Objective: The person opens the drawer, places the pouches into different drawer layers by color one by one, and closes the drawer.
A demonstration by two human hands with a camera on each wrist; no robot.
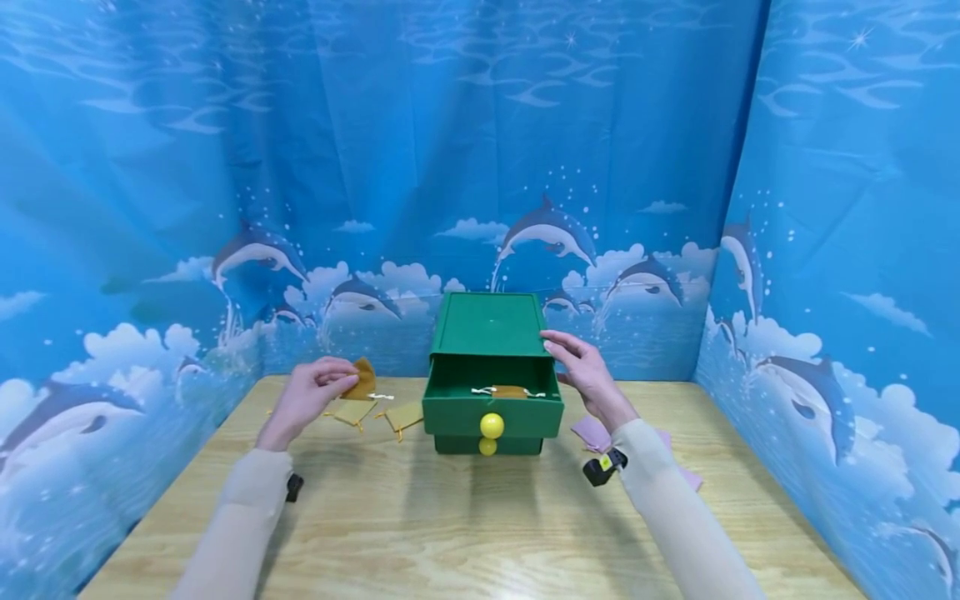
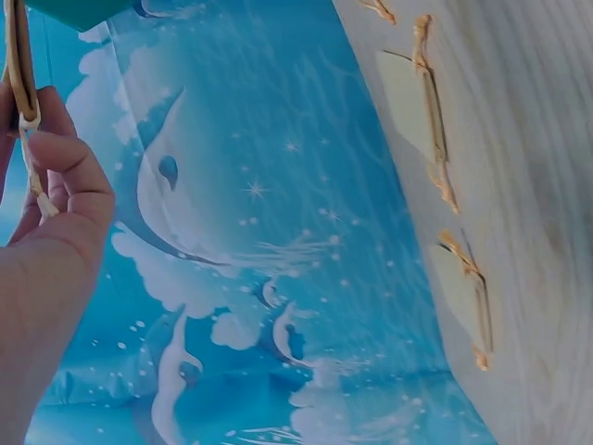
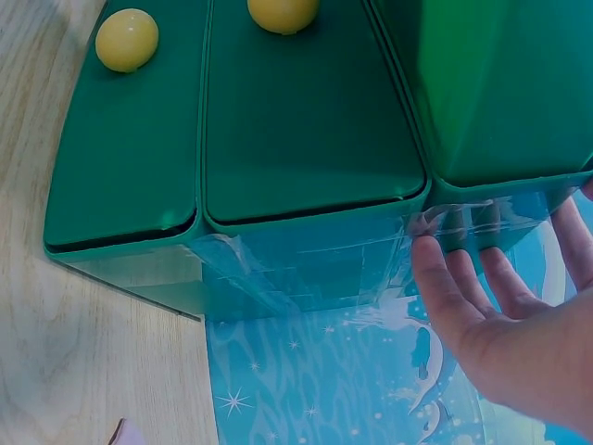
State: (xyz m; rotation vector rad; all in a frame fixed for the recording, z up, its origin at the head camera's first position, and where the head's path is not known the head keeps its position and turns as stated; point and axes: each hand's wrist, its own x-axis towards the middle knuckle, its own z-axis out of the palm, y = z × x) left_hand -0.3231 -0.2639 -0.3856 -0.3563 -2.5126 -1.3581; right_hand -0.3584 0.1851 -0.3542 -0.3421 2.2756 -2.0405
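Note:
An orange-brown drawstring pouch (image 1: pixel 364 379) with white cords is pinched in my left hand (image 1: pixel 306 398), raised above the left side of the table. The left wrist view shows the same pouch (image 2: pixel 20 69) edge-on, partly cut off by the frame. A green drawer box (image 1: pixel 491 321) with yellow ball knobs stands in the centre. Its top drawer (image 1: pixel 457 410) is pulled out, and another orange-brown pouch (image 1: pixel 510 391) with white cords lies in it. My right hand (image 1: pixel 588 379) rests against the box's upper right side; in the right wrist view its fingertips (image 3: pixel 428 255) touch the taped side wall.
Pale yellow pouches (image 1: pixel 405 417) with orange cords lie on the wooden table (image 1: pixel 360 533) left of the box. Folded pinkish-purple cloth items (image 1: pixel 592 433) lie to the right, partly behind my right forearm. A blue dolphin-print curtain (image 1: pixel 420 167) encloses the back and sides.

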